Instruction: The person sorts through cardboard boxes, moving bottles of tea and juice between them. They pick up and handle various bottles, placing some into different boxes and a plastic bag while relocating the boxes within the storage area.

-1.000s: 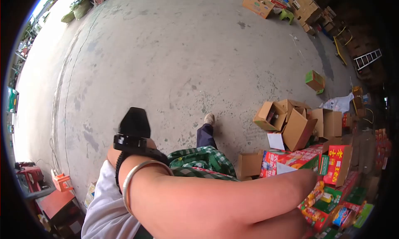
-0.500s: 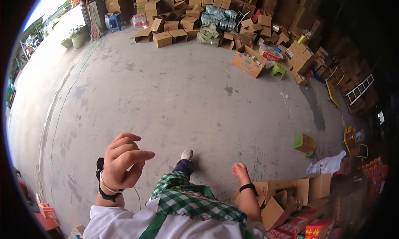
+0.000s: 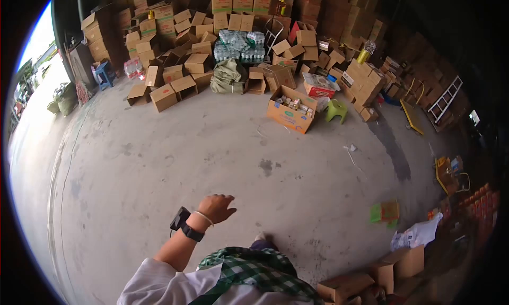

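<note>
My left hand point(image 3: 216, 207) hangs over the concrete floor in front of my body. It holds nothing; the fingers are loosely bent and the thumb stands apart. A pale bracelet and a black band with a small black device point(image 3: 181, 218) sit at its wrist. Below is a green checked apron point(image 3: 260, 268) over my white shirt, and one shoe point(image 3: 260, 236) shows past it. My right hand is out of view. Ahead stands an open orange carton point(image 3: 289, 115) with several small packages inside, beside a green stool point(image 3: 336, 111).
Many cardboard boxes point(image 3: 198, 63) lie heaped along the back, around wrapped bottle packs point(image 3: 238, 46) and a drab green sack point(image 3: 228, 76). On the right are a yellow trolley point(image 3: 412, 116), a ladder point(image 3: 445, 99) and a green carton point(image 3: 384, 212). Open boxes point(image 3: 347, 287) lie at lower right.
My left hand has swung right and lower in view. My right hand has dropped out of view. The orange carton and box heap appear lower and nearer.
</note>
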Demonstrator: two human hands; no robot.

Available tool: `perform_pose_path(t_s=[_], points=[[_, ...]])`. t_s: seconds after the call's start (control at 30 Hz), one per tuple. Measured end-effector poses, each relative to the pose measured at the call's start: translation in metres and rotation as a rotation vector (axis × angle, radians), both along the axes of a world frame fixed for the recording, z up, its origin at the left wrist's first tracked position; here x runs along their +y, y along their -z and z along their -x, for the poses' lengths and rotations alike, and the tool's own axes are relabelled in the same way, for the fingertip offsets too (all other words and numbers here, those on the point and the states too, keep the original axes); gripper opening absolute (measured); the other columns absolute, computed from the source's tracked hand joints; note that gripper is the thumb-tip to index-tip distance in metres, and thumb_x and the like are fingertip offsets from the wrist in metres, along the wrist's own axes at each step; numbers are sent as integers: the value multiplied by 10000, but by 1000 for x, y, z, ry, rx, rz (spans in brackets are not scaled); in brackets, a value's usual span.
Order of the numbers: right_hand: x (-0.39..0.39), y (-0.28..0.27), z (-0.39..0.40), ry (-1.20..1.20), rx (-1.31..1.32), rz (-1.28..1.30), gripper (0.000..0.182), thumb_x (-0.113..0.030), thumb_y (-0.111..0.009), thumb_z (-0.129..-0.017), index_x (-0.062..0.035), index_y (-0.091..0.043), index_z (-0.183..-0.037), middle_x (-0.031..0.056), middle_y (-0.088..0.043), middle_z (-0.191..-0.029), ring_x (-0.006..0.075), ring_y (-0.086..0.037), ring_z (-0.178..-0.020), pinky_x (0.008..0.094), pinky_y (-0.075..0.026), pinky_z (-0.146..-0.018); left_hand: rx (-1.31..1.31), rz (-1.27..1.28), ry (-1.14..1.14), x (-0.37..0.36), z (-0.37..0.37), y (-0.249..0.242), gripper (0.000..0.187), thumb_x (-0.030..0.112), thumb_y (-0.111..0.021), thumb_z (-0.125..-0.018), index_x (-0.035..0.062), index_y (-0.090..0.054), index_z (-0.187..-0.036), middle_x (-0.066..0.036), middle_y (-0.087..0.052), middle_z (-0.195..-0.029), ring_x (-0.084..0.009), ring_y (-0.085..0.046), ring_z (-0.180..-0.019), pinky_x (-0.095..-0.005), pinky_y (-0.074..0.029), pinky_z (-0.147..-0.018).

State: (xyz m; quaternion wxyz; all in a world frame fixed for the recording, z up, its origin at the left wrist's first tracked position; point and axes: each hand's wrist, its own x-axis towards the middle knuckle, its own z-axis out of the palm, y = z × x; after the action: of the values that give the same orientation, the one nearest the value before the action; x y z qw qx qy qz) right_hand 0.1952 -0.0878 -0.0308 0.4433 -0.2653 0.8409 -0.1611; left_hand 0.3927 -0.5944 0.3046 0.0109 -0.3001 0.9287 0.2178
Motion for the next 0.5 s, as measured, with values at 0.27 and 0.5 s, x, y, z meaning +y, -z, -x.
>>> perform_pose_path(t_s=[0.27, 0.5], points=[[-89, 40, 160, 324, -127, -167, 191, -247, -554, -769, -63, -549, -722, 104, -570, -640, 243, -571, -551, 354, -457, -456, -24, -251, 173, -110, 261, 122, 368, 360, -510, -804, 92, -554, -1053, -135, -622, -905, -313, -577, -860, -382, -452, -765], [-278, -23, 397, 559, -430, 371, 195, -209, -500, -808, -30, -531, -740, 94, -569, -649, 220, -573, -558, 333, -460, -461, -201, -1102, -501, -205, 287, 272, 324, 255, -445, -838, 52, -512, -1082, -111, -633, -887, -204, -616, -780, -384, -475, -650]])
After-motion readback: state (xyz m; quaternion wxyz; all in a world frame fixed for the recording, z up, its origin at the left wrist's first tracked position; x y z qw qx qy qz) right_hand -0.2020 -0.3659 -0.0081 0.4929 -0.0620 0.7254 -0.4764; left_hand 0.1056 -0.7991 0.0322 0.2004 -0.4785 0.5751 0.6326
